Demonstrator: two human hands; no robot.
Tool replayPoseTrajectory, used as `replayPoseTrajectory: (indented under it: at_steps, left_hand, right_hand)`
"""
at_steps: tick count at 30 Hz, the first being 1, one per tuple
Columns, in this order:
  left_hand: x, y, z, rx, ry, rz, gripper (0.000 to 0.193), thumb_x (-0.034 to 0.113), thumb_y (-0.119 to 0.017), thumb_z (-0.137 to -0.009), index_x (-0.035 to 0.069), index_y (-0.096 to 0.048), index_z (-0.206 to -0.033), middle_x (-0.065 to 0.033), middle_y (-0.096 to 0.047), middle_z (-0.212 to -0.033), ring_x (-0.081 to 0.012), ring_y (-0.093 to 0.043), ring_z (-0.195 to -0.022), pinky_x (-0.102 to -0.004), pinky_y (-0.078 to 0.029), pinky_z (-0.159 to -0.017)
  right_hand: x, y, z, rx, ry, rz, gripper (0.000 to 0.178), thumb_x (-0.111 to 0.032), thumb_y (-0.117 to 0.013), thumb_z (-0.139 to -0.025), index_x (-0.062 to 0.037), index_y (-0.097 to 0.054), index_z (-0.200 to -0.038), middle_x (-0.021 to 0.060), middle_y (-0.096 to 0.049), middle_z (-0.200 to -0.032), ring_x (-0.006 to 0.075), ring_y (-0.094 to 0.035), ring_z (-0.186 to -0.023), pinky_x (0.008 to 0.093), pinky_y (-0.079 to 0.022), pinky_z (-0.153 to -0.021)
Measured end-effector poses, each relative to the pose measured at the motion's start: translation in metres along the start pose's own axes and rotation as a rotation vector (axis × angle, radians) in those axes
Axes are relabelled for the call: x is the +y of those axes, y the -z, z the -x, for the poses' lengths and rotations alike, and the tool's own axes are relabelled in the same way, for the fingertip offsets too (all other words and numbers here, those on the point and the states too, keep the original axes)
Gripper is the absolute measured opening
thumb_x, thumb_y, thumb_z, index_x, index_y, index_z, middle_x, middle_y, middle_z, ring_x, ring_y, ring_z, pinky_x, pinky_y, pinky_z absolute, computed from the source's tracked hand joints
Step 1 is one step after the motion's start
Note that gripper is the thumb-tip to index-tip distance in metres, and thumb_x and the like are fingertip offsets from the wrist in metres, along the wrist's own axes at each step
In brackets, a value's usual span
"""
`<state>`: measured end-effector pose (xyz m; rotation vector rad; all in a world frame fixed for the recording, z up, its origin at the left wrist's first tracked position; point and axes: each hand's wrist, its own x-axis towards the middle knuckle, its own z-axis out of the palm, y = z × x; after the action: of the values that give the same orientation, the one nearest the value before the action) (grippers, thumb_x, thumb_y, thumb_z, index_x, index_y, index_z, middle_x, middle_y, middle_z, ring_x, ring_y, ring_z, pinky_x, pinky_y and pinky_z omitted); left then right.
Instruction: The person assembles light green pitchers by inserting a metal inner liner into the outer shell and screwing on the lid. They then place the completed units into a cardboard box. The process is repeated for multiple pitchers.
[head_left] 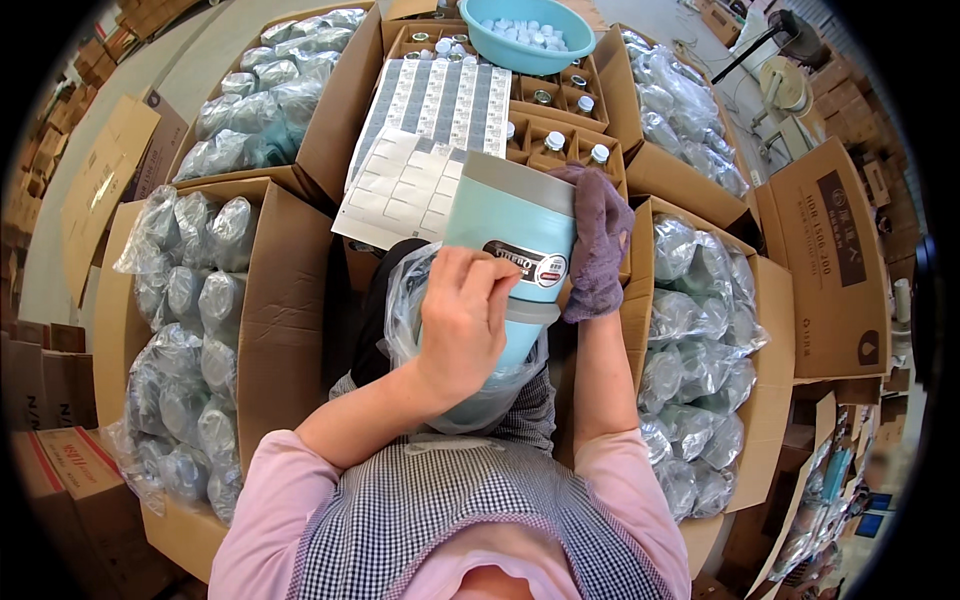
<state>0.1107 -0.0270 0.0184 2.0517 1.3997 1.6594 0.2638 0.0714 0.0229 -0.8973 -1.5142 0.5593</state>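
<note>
A light-blue tapered tumbler (pixel 500 212) with grey bands stands tilted in front of me over my lap. On its side are a dark oval label and a round white sticker (pixel 551 270). My right hand (pixel 597 240), in a purple-grey fabric glove, grips the tumbler's right side near its wide grey end. Bare, my left hand (pixel 462 315) is at the tumbler's front with thumb and fingers pinched together beside the dark label. Whatever is between those fingertips is hidden. A clear plastic bag (pixel 405 300) lies on my lap around the tumbler's lower part.
Cartons of plastic-wrapped items (pixel 185 350) (pixel 695 370) flank me. Ahead lie sheets of stickers (pixel 400 190) on a divided carton of capped bottles (pixel 555 143). A blue basin (pixel 480 45) of white caps sits beyond. An upright carton flap (pixel 825 250) stands at right.
</note>
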Motion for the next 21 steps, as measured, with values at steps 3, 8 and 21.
replayPoseTrajectory:
  at_steps: [3,8,21]
  left_hand:
    - [-0.003,0.006,-0.009,0.096,0.066,0.020,0.022,-0.008,-0.071,-0.080,-0.001,-0.066,-0.100,-0.0120,-0.059,-0.094,-0.0209,-0.060,-0.077,-0.0299,-0.050,-0.065]
    - [-0.005,0.009,-0.005,0.096,-0.038,-0.110,0.026,-0.008,-0.070,-0.080,-0.001,-0.066,-0.105,-0.0133,-0.061,-0.095,-0.0256,-0.062,-0.081,-0.0315,-0.052,-0.070]
    - [-0.002,0.014,-0.006,0.021,-0.038,0.028,0.020,-0.008,-0.071,-0.077,0.001,-0.065,-0.095,-0.0105,-0.058,-0.090,-0.0275,-0.056,-0.080,-0.0348,-0.048,-0.069]
  right_hand:
    - [-0.005,0.000,-0.002,-0.003,0.027,0.001,0.033,-0.024,-0.054,-0.095,0.0046,-0.069,-0.088,0.0140,-0.068,-0.088,0.0252,-0.061,-0.087,0.0352,-0.047,-0.084]
    - [-0.007,0.002,-0.001,-0.065,-0.027,0.021,0.044,-0.034,-0.046,-0.101,0.0036,-0.068,-0.093,0.0140,-0.068,-0.095,0.0241,-0.060,-0.098,0.0392,-0.042,-0.099]
    - [-0.011,-0.001,0.000,-0.047,0.013,0.060,0.036,-0.026,-0.047,-0.100,0.0029,-0.067,-0.092,0.0133,-0.068,-0.093,0.0249,-0.061,-0.095,0.0377,-0.045,-0.092]
